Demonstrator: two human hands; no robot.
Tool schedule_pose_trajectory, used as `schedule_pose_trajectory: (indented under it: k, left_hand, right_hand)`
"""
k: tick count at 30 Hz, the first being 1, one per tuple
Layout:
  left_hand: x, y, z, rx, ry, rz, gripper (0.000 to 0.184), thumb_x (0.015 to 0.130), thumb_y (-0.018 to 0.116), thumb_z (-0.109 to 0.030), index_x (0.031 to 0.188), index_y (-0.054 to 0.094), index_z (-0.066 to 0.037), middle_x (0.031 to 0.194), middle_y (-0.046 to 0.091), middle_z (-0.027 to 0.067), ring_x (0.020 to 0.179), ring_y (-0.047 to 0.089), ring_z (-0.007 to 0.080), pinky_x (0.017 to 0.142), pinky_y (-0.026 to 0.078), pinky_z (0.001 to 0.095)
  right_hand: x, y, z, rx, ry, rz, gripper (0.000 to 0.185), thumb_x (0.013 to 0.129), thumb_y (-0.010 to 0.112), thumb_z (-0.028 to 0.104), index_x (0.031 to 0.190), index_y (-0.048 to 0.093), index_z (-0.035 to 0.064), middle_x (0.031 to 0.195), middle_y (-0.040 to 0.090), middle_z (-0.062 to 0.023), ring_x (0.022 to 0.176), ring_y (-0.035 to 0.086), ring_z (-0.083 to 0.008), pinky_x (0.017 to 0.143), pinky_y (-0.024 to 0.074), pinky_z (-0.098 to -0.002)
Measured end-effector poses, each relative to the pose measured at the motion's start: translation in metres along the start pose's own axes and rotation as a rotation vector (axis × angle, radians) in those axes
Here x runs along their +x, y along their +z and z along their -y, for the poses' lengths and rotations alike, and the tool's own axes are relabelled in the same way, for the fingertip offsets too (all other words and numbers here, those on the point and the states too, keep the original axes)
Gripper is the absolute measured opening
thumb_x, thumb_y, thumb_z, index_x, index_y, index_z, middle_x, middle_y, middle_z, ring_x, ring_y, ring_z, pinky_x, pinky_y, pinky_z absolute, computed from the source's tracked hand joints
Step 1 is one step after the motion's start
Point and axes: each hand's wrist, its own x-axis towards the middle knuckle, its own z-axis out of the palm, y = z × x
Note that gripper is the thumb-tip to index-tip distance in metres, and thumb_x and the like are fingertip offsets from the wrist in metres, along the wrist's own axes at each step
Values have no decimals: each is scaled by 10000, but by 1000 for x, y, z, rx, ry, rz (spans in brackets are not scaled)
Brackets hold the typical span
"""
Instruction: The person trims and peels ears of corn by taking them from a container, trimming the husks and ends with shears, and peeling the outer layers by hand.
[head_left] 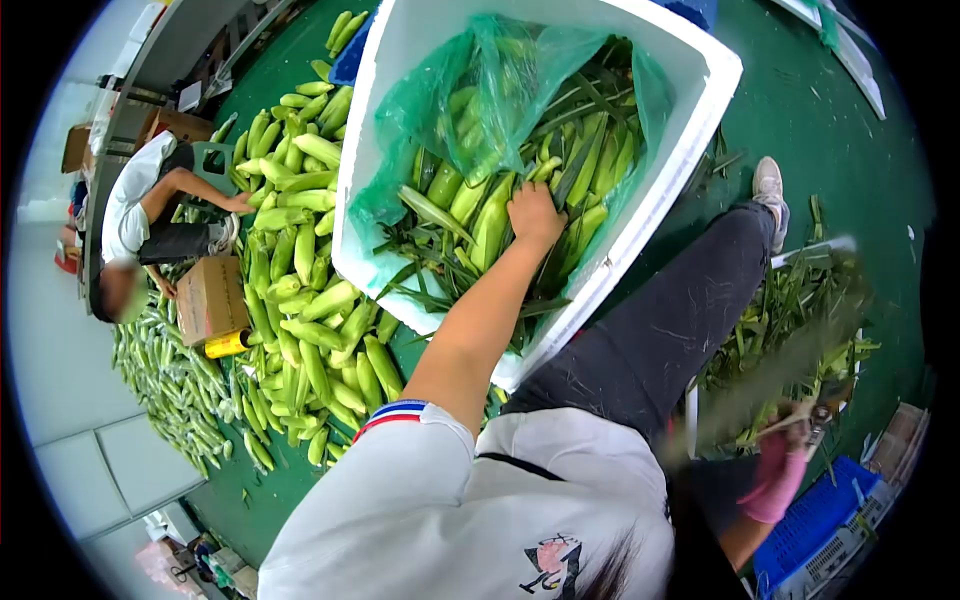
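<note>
So we've got our left hand down inside the big white foam box, resting on the green corn. The fingers are bent in among the ears and leaves, but the tips are hidden, so we can't tell if they're actually clamped on an ear. That corn sits in the middle of the box, with loose long leaves around it and a green plastic bag lining the box and partly draped over the far ears.

Our right hand, in a pink glove, is off at the near right, curled around a metal tool. It's blurry there, with a smeared strip of leaf in front. It's by the near end of the leaf heap, and a blue crate is just nearer to us.

Left of the foam box there's a big corn pile on the green floor. At the far left a co-worker has one hand at the pile's edge and the other by a cardboard box, with a yellow container right beside it.
</note>
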Motion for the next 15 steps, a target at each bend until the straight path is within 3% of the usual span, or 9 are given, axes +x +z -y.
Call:
schedule_pose_trajectory:
  k: [1,4,6,8,9,10,13,14,15]
  left_hand:
    - [1,0,3,-38,30,81,642,728,784,-307,1222,537,21,1208,570,223,1126,552,384,969,466,440]
    - [-15,-12,17,-442,79,-77,664,698,794,-258,1238,532,25,1208,585,206,1146,562,361,998,452,420]
    - [-47,-33,38,-697,48,-44,711,756,753,-233,1336,466,62,1215,628,200,1112,614,287,970,476,363]
    - [-87,-40,53,-758,-17,38,801,773,810,-317,1344,431,97,1151,652,202,1070,628,271,957,482,354]
    - [-93,-12,80,-691,-5,179,881,760,831,-343,1382,399,108,1198,633,218,1091,621,269,973,474,357]
    - [-99,8,89,-532,-54,146,856,750,829,-336,1375,422,83,1199,631,235,1131,608,282,1001,455,353]
    - [-93,-8,42,-806,-118,76,966,756,822,-370,1427,340,129,1283,577,252,1159,583,302,1018,437,358]
    - [-100,-45,2,-912,-186,14,968,760,820,-343,1436,317,133,1305,562,244,1170,571,297,1015,435,354]
    - [-107,-92,-35,-858,-98,-3,926,766,816,-312,1423,332,126,1288,573,230,1163,573,273,1009,437,350]
  right_hand:
    - [-9,10,-11,57,35,-24,568,923,644,246,1394,429,11,1257,566,-145,1058,570,-211,962,447,-373]
    - [-27,28,-25,150,85,-10,508,937,610,228,1355,430,4,1230,554,-151,1052,572,-222,945,463,-388]
    - [-32,22,-36,209,125,-10,495,932,602,209,1352,436,5,1228,550,-154,1046,572,-222,940,462,-384]
    - [-37,25,-42,210,147,-36,471,916,612,188,1319,460,-1,1194,560,-147,1029,577,-221,932,464,-373]
    - [-36,29,-45,246,188,-49,456,901,638,186,1285,479,-2,1140,579,-139,999,589,-219,917,475,-371]
    - [-33,31,-45,312,221,12,440,897,643,178,1268,487,0,1119,585,-136,989,593,-223,908,483,-371]
    - [-29,28,-42,357,276,73,427,878,661,178,1235,508,2,1053,606,-113,951,607,-227,891,496,-380]
    - [-34,28,-33,263,185,105,446,860,663,176,1240,508,0,1041,607,-105,942,608,-219,886,493,-371]
    - [-37,29,-23,169,87,134,466,843,665,173,1245,507,-2,1029,607,-97,932,609,-210,882,491,-362]
